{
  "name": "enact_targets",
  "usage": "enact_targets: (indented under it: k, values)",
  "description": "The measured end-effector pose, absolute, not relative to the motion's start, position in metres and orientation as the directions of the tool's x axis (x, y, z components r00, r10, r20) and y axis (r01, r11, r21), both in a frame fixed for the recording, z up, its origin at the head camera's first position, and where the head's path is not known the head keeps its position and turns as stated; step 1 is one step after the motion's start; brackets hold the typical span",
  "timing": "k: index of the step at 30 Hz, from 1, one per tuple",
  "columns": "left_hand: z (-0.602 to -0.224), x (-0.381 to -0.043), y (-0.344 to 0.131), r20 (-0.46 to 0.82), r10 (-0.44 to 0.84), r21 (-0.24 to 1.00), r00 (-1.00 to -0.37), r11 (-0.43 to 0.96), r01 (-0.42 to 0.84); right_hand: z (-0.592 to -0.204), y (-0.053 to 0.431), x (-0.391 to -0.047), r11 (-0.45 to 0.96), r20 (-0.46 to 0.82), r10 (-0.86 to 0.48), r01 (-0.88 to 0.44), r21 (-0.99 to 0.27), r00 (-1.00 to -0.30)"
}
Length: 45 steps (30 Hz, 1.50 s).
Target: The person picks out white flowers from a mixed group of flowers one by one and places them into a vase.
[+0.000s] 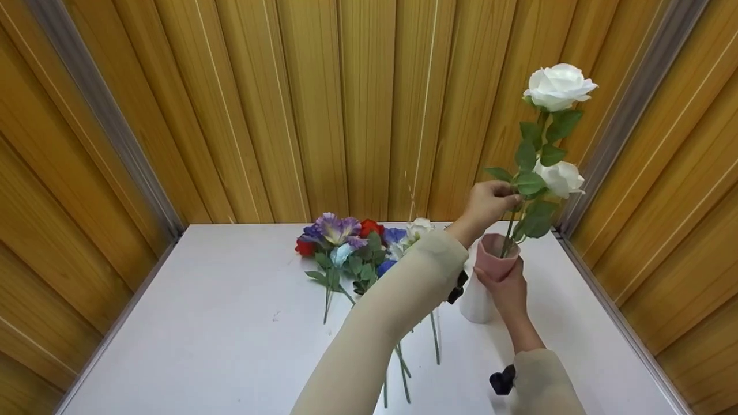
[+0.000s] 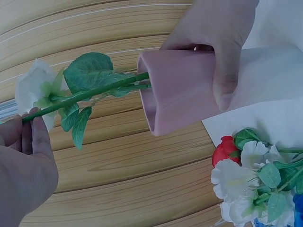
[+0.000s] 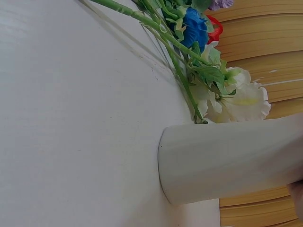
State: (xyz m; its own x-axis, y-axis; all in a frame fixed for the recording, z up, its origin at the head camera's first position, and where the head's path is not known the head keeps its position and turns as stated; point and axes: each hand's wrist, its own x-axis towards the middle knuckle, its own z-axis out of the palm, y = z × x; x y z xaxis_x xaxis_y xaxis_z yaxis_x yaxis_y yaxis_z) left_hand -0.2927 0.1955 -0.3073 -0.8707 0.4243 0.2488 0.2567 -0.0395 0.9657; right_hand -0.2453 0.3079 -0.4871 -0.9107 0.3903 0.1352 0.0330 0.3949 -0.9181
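A vase, pink at the top and white below, stands on the table at the right. My right hand grips its upper part, thumb across the pink wall in the left wrist view. Above the mouth my left hand pinches the green stem of a white rose spray. Its lower stem ends reach inside the rim. The spray carries a large upper bloom, a lower bloom and green leaves. In the right wrist view the vase's white base meets the tabletop.
Left of the vase lies a pile of artificial flowers, with a purple bloom, a red rose and white blooms. Their stems point toward the near edge. Wood-patterned walls enclose the white table.
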Motion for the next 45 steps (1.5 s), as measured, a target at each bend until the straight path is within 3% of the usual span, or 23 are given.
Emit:
enact_targets:
  k: [19,31,45]
  values:
    - [-0.336,-0.287,0.205,0.213,0.464,0.953,-0.86,0.093,0.287,-0.487,0.308,-0.246,0.381,0.11,0.379,0.046,-0.924,-0.919]
    - [-0.348,-0.286,0.208,0.198,0.482,0.907,-0.853,0.239,0.346,-0.491,0.306,-0.248,0.387,0.188,0.405,-0.018,-0.922,-0.895]
    - [-0.354,-0.283,0.21,0.182,0.51,0.845,-0.84,0.356,0.399,-0.49,0.306,-0.246,0.454,0.205,0.398,-0.003,-0.891,-0.894]
